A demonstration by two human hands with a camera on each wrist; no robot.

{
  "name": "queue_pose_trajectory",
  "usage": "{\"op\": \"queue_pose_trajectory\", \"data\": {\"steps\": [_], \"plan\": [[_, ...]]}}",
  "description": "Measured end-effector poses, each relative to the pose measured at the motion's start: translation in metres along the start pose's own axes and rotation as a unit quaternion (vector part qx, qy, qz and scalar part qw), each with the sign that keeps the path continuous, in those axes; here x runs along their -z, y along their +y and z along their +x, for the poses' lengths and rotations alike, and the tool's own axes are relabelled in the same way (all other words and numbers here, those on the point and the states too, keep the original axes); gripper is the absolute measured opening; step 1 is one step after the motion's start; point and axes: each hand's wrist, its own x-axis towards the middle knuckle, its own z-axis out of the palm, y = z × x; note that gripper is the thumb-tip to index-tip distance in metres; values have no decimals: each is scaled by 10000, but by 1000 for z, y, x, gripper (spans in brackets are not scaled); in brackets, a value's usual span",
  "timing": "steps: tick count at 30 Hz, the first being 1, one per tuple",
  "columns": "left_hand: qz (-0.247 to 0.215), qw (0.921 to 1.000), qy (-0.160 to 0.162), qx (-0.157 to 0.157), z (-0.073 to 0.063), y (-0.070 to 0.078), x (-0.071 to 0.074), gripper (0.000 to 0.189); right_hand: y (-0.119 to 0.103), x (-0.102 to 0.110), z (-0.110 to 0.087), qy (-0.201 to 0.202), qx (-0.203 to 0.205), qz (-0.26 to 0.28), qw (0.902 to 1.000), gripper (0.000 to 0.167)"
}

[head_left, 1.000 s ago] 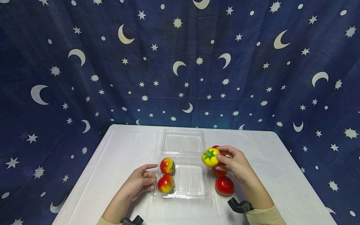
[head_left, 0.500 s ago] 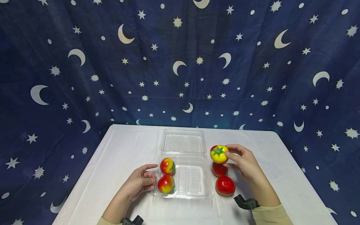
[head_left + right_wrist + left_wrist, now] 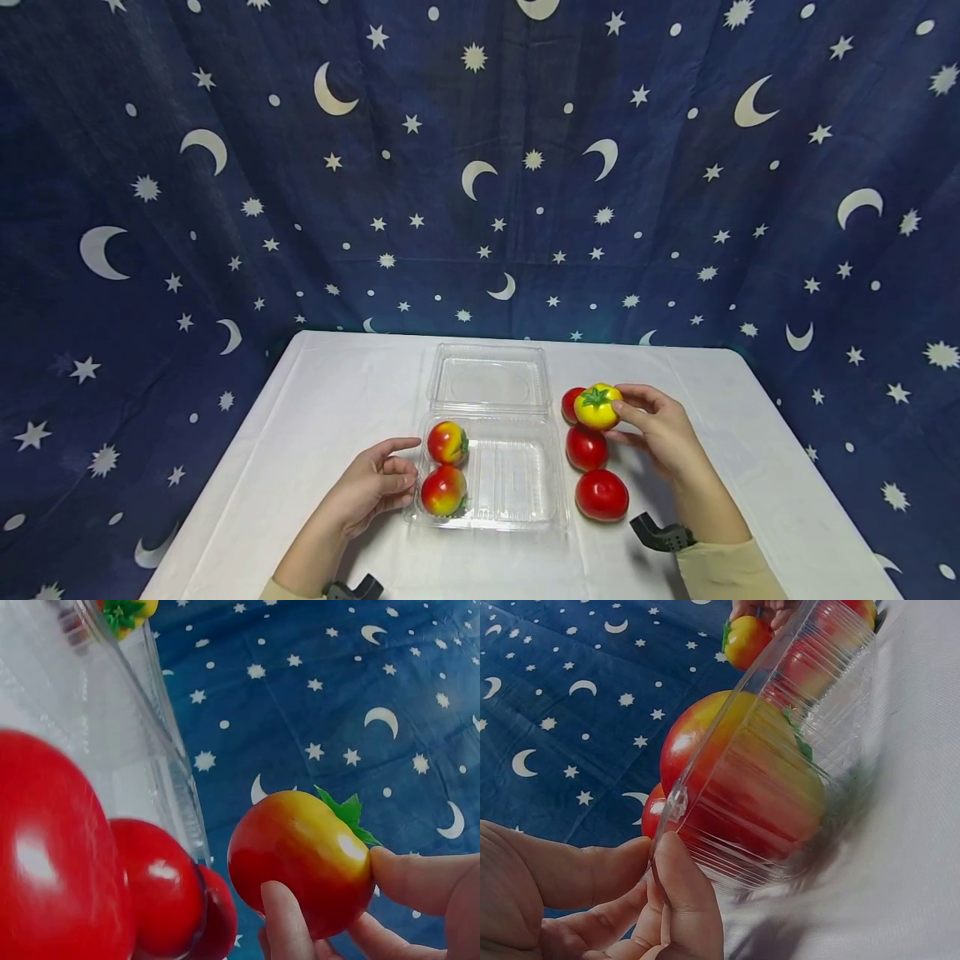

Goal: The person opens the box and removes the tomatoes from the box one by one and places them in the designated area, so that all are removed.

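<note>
My right hand [image 3: 662, 421] holds a red-and-yellow tomato [image 3: 597, 407] by its side, green calyx facing up, above the red tomatoes. In the right wrist view, thumb and fingers pinch that tomato [image 3: 300, 862]. My left hand [image 3: 375, 483] pinches the left rim of the hinged clear plastic container [image 3: 517, 475] between thumb and finger, as the left wrist view shows at the rim of the container [image 3: 705, 761]. Inside its left side sit two more red-and-yellow tomatoes, the back one [image 3: 447, 442] and the front one [image 3: 442, 490].
Right of the container, three red tomatoes stand in a row: front [image 3: 602, 495], middle [image 3: 587, 447] and back [image 3: 572, 405], the last partly hidden by the held one. The container's lid [image 3: 489, 377] lies folded back on the white tablecloth [image 3: 360, 392]. A starry blue curtain [image 3: 420, 275] hangs behind.
My right hand has carried the red-and-yellow tomato to the right, from beside the container's edge to over the red tomatoes. My left hand has stayed on the rim.
</note>
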Motion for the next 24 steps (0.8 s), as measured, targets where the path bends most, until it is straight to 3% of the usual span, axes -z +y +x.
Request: {"op": "queue_pose_trajectory", "data": {"steps": [24], "plan": [[-64, 10000, -29, 3, -3, 2, 0, 69, 24, 26, 16, 335, -108, 397, 9986, 64]]}}
